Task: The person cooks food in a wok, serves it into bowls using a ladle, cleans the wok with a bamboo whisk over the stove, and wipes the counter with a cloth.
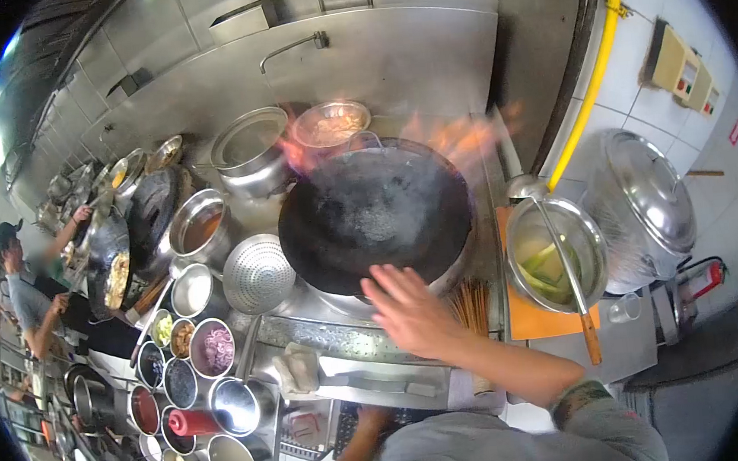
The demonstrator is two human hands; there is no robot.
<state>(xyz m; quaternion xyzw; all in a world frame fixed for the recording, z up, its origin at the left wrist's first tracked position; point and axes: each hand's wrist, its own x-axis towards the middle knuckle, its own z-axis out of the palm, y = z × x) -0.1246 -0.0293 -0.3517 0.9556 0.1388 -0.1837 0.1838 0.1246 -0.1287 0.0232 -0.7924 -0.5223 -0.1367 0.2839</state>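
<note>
My right hand (412, 312) is open, its fingers stretched out over the near rim of a large black wok (326, 234). Smoke rises from the wok, and orange flames (448, 137) flare behind it. Low in front of the stove, close to my body, is my left hand (373, 419); its fingers are too unclear to read. Near it, a folded cloth (296, 370) lies on the counter edge. A bamboo wok brush (472, 305) stands beside my right forearm. Left of the wok rests a perforated strainer (258, 274).
On the right, a ladle (562, 259) lies across a metal bowl (590, 235) holding green pieces in liquid. Several ingredient pots, one with chopped purple onion (217, 351), stand at left. Behind the wok sits a metal bowl (334, 112). A co-worker (32, 300) handles another wok farther left.
</note>
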